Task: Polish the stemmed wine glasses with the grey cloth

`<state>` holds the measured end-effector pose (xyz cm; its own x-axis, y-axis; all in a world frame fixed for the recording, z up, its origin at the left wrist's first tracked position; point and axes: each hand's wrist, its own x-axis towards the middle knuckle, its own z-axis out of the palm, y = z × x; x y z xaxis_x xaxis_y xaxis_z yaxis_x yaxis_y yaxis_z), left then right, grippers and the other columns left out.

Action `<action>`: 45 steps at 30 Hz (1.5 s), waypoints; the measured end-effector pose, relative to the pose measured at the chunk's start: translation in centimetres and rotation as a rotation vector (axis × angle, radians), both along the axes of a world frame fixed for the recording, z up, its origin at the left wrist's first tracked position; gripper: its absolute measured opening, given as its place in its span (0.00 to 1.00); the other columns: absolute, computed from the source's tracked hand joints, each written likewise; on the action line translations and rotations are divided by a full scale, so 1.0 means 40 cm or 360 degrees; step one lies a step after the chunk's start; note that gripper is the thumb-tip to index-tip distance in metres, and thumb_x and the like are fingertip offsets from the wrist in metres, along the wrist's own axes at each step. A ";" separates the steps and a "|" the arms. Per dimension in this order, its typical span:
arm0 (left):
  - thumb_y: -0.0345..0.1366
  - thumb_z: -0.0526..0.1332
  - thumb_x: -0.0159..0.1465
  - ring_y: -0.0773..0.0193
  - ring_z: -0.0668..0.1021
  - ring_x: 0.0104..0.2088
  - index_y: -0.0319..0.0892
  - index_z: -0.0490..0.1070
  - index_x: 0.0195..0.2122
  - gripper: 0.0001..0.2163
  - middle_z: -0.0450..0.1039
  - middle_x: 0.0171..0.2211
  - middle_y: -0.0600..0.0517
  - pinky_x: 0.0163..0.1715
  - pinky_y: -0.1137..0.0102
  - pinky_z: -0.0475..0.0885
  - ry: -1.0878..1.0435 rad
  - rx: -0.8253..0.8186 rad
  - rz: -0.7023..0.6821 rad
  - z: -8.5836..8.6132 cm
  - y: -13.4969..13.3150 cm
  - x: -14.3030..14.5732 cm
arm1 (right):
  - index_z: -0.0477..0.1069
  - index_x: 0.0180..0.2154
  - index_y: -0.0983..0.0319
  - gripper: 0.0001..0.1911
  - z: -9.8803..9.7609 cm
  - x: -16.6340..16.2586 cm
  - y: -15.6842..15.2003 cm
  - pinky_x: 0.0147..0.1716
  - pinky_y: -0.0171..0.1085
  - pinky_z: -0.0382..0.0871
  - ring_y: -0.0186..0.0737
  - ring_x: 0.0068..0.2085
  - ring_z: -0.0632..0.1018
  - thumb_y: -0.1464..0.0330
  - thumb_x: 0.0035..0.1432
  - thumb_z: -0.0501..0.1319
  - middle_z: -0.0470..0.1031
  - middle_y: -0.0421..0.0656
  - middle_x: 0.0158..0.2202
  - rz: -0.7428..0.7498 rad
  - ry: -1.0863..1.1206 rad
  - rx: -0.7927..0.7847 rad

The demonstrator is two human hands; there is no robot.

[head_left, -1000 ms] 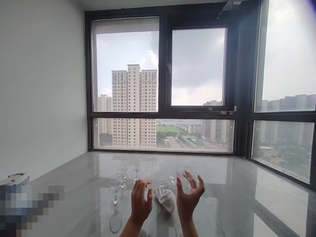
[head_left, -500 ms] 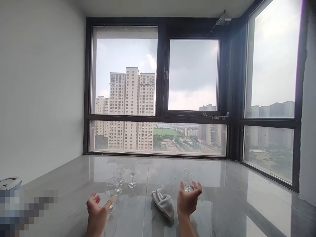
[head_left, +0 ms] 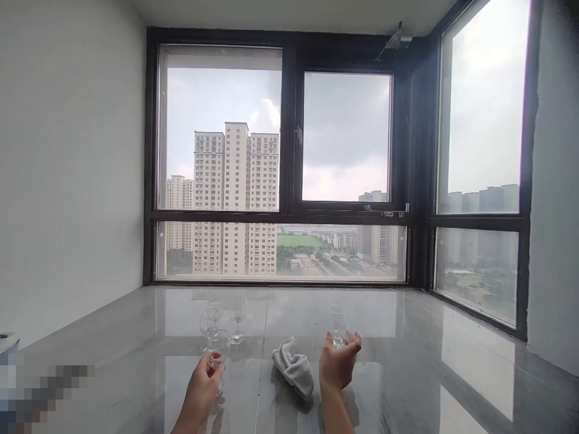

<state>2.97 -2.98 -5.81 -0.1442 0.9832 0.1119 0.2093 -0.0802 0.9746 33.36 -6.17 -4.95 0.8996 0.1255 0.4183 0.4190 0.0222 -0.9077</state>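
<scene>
My left hand (head_left: 202, 381) has its fingers closed around the stem area of a clear stemmed glass (head_left: 220, 341); part of the foot shows below the fingers. Just beyond it stand several more clear stemmed glasses, among them one (head_left: 236, 325) a little apart on the right. On the right side, the fingers of my right hand (head_left: 335, 366) curl around the lower part of a clear glass (head_left: 337, 314), whose base is partly hidden by them. Between both hands lies a crumpled grey cloth (head_left: 294, 367).
All this is on a glossy grey tiled surface (head_left: 393, 374) that reflects the windows. Dark-framed windows (head_left: 289, 215) rise behind it, and a white wall (head_left: 72, 181) borders the left. Part of a can-like container (head_left: 9, 343) shows at the left edge.
My left hand has moved right and its fingers have closed on the near stemmed glass. The right hand stays at its glass. The whole view has shifted slightly.
</scene>
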 end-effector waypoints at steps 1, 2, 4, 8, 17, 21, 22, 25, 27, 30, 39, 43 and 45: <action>0.55 0.62 0.46 0.61 0.72 0.25 0.42 0.69 0.42 0.27 0.70 0.27 0.55 0.27 0.67 0.66 0.0039 0.0029 -0.0025 0.005 -0.003 0.019 | 0.48 0.66 0.60 0.38 0.003 -0.001 -0.001 0.41 0.53 0.67 0.64 0.55 0.71 0.53 0.60 0.55 0.68 0.59 0.58 -0.0037 -0.0016 0.0010; 0.55 0.61 0.47 0.61 0.73 0.26 0.42 0.69 0.42 0.26 0.70 0.28 0.54 0.28 0.67 0.66 0.0076 0.0075 -0.0046 0.010 -0.004 0.040 | 0.49 0.65 0.62 0.38 0.005 -0.003 -0.002 0.45 0.55 0.66 0.65 0.57 0.68 0.54 0.59 0.56 0.66 0.61 0.59 -0.0090 -0.0063 0.0032; 0.54 0.60 0.49 0.58 0.75 0.30 0.42 0.70 0.41 0.23 0.72 0.31 0.51 0.33 0.65 0.69 0.0136 0.0214 -0.0073 0.021 -0.002 0.084 | 0.52 0.64 0.65 0.37 0.010 -0.016 -0.004 0.53 0.58 0.61 0.65 0.62 0.63 0.56 0.59 0.58 0.61 0.64 0.61 -0.0187 -0.0300 0.0128; 0.50 0.57 0.57 0.54 0.78 0.38 0.44 0.71 0.41 0.17 0.75 0.36 0.48 0.38 0.65 0.71 0.0238 0.0519 -0.0121 0.031 0.012 0.158 | 0.58 0.60 0.62 0.28 0.003 -0.066 -0.008 0.52 0.54 0.64 0.55 0.53 0.71 0.63 0.59 0.57 0.70 0.55 0.51 0.0256 -0.0914 0.0131; 0.40 0.52 0.64 0.55 0.79 0.36 0.46 0.71 0.49 0.15 0.76 0.34 0.50 0.42 0.61 0.72 0.0681 0.0796 -0.0148 -0.015 0.006 0.161 | 0.64 0.58 0.52 0.45 -0.068 -0.111 -0.009 0.42 0.45 0.65 0.53 0.45 0.75 0.75 0.34 0.60 0.76 0.45 0.40 0.1633 -0.0820 -0.0673; 0.38 0.50 0.65 0.55 0.79 0.38 0.44 0.71 0.52 0.18 0.77 0.35 0.49 0.45 0.60 0.71 0.0827 0.0754 -0.0153 -0.013 0.000 0.159 | 0.61 0.59 0.52 0.46 -0.074 -0.118 0.004 0.41 0.40 0.65 0.42 0.38 0.76 0.78 0.34 0.55 0.75 0.41 0.37 0.1669 -0.0711 -0.0557; 0.38 0.50 0.65 0.55 0.79 0.38 0.44 0.71 0.53 0.19 0.77 0.35 0.49 0.46 0.59 0.71 0.0867 0.0736 -0.0141 -0.011 0.000 0.159 | 0.61 0.59 0.53 0.45 -0.068 -0.122 0.005 0.40 0.39 0.65 0.41 0.37 0.75 0.78 0.35 0.55 0.75 0.40 0.36 0.1651 -0.0671 -0.0513; 0.37 0.49 0.66 0.53 0.78 0.41 0.42 0.71 0.56 0.20 0.78 0.37 0.47 0.51 0.56 0.67 0.1019 0.0726 -0.0053 -0.008 0.000 0.157 | 0.58 0.60 0.55 0.40 -0.032 -0.132 -0.003 0.36 0.36 0.64 0.38 0.34 0.74 0.76 0.42 0.55 0.74 0.39 0.36 0.1594 -0.0515 -0.0304; 0.34 0.49 0.65 0.52 0.78 0.44 0.42 0.71 0.56 0.20 0.79 0.41 0.46 0.55 0.53 0.63 0.1111 0.0761 0.0024 -0.009 -0.001 0.156 | 0.57 0.59 0.57 0.36 -0.003 -0.136 -0.015 0.34 0.35 0.64 0.37 0.32 0.74 0.74 0.46 0.55 0.74 0.38 0.35 0.1606 -0.0383 -0.0133; 0.28 0.49 0.63 0.54 0.78 0.45 0.44 0.73 0.54 0.21 0.79 0.42 0.47 0.57 0.53 0.61 0.1209 0.0843 0.0032 -0.009 -0.006 0.160 | 0.58 0.57 0.60 0.31 0.023 -0.137 -0.026 0.32 0.35 0.65 0.37 0.30 0.72 0.71 0.50 0.54 0.73 0.37 0.32 0.1629 -0.0218 0.0059; 0.22 0.51 0.60 0.55 0.78 0.43 0.46 0.73 0.55 0.24 0.78 0.40 0.50 0.55 0.54 0.63 0.1393 0.1015 -0.0238 0.001 -0.020 0.184 | 0.58 0.56 0.60 0.32 -0.003 -0.134 -0.009 0.26 0.31 0.57 0.32 0.25 0.64 0.74 0.47 0.54 0.66 0.31 0.24 0.1869 -0.0246 -0.0043; 0.22 0.51 0.60 0.56 0.78 0.40 0.48 0.73 0.55 0.25 0.78 0.37 0.50 0.52 0.55 0.65 0.1457 0.1003 -0.0321 -0.006 -0.017 0.179 | 0.62 0.54 0.60 0.29 -0.015 -0.122 -0.004 0.23 0.30 0.53 0.31 0.24 0.62 0.73 0.46 0.54 0.64 0.31 0.23 0.2128 -0.0143 -0.0063; 0.22 0.52 0.59 0.56 0.78 0.39 0.49 0.73 0.55 0.25 0.78 0.37 0.50 0.51 0.55 0.66 0.1494 0.1020 -0.0370 -0.009 -0.016 0.177 | 0.64 0.53 0.61 0.29 -0.026 -0.114 -0.002 0.23 0.30 0.52 0.30 0.23 0.61 0.73 0.45 0.55 0.64 0.30 0.21 0.2165 -0.0104 -0.0127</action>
